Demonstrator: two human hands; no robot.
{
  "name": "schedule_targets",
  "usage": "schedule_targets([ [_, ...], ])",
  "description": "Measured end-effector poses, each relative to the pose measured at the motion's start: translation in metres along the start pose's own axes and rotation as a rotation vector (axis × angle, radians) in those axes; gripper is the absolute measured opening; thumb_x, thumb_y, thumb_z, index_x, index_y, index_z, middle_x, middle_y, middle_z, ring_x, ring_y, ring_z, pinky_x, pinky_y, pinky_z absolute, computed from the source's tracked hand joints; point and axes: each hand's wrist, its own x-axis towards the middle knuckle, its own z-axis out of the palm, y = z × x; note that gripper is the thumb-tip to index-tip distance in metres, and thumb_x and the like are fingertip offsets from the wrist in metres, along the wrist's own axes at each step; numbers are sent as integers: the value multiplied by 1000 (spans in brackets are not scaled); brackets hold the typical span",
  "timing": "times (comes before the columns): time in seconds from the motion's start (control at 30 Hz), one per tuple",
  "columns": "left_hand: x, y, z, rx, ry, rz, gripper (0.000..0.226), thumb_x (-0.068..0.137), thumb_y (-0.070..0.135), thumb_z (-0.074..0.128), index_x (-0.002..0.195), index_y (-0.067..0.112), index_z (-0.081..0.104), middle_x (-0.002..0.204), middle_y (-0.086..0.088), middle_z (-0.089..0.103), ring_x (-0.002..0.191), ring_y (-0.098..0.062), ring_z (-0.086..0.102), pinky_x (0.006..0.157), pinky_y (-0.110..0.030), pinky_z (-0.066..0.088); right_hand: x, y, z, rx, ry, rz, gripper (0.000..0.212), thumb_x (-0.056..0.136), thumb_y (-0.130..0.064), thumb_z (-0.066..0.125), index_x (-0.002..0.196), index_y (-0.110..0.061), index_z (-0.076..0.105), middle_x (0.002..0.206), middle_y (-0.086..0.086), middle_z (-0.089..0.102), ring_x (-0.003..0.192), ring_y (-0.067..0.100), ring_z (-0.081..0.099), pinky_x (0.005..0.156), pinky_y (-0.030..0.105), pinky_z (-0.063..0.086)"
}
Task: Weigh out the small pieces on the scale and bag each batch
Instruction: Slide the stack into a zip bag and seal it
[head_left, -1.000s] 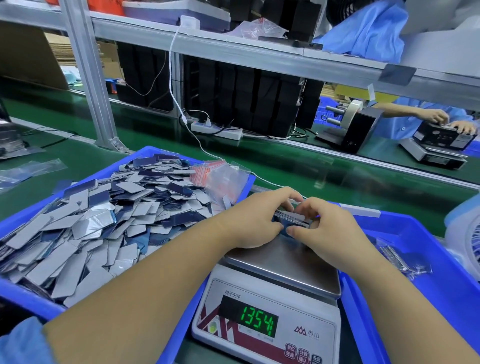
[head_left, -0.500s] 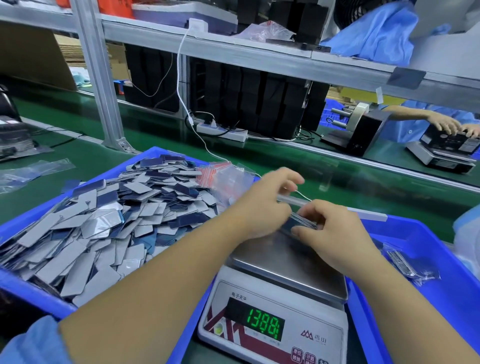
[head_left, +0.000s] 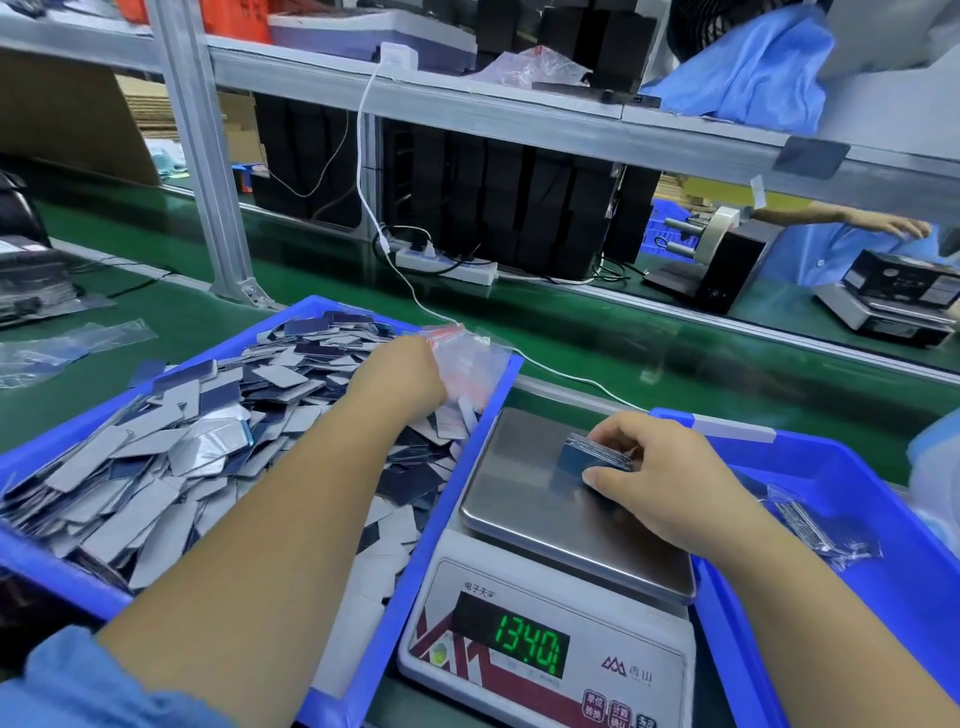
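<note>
A white scale (head_left: 545, 660) with a steel pan (head_left: 524, 488) stands between two blue trays; its green display reads 134.0. On the pan lies a small stack of dark blue pieces (head_left: 592, 454), and my right hand (head_left: 660, 473) grips it from the right with thumb and fingers. My left hand (head_left: 402, 379) reaches into the far right corner of the left blue tray (head_left: 410, 587), onto a bundle of clear zip bags with red strips (head_left: 470, 361); its fingers are hidden. The tray holds several loose grey and blue pieces (head_left: 171, 457).
The right blue tray (head_left: 883, 613) holds a filled clear bag (head_left: 810, 525). A white cable (head_left: 571, 376) runs across the green belt behind the scale. More clear bags (head_left: 62, 348) lie far left. Another person works at a second scale (head_left: 893, 306) far right.
My left hand left the stack on the scale pan and moved left to the zip bags in the left tray. My right hand stays on the stack. The display went from 135.4 to 134.0.
</note>
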Motion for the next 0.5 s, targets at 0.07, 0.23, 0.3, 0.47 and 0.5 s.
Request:
schedule_targets([
  [0.07, -1, -1, -2, -3, 31, 0, 18, 87, 2, 55, 103, 8, 62, 113, -16, 66, 93, -30, 59, 86, -40, 53, 0, 0, 0, 5, -2, -4, 16, 83, -26, 74, 87, -37, 63, 79, -24, 67, 64, -5, 61, 58, 13, 41],
  [0.23, -3, 1, -7, 18, 34, -20, 19, 86, -1, 44, 94, 5, 61, 91, -11, 65, 80, -30, 61, 64, -34, 49, 0, 0, -1, 8, -4, -5, 16, 83, -25, 74, 86, -36, 63, 78, -30, 65, 60, -4, 62, 55, 8, 41],
  [0.3, -3, 2, -8, 36, 49, -16, 14, 87, 1, 44, 85, 5, 57, 82, -9, 60, 72, -28, 53, 59, -32, 44, 0, 1, 0, 7, -5, -2, 15, 83, -27, 74, 86, -36, 63, 79, -34, 63, 62, -4, 62, 54, 8, 40],
  [0.47, -8, 11, -8, -342, 212, 184, 16, 94, 21, 56, 89, 27, 69, 86, 11, 68, 80, -6, 61, 64, -22, 48, 3, 3, 1, 133, 90, 34, 12, 82, -27, 76, 79, -32, 67, 73, -26, 65, 57, -2, 56, 52, 14, 38],
  [0.5, -12, 17, -6, -447, 212, 258, 15, 94, 22, 59, 86, 30, 69, 81, 14, 66, 72, 2, 59, 59, -14, 44, 4, 3, 1, 259, 104, 53, 11, 81, -24, 78, 79, -29, 68, 69, -19, 67, 51, 0, 53, 52, 16, 39],
])
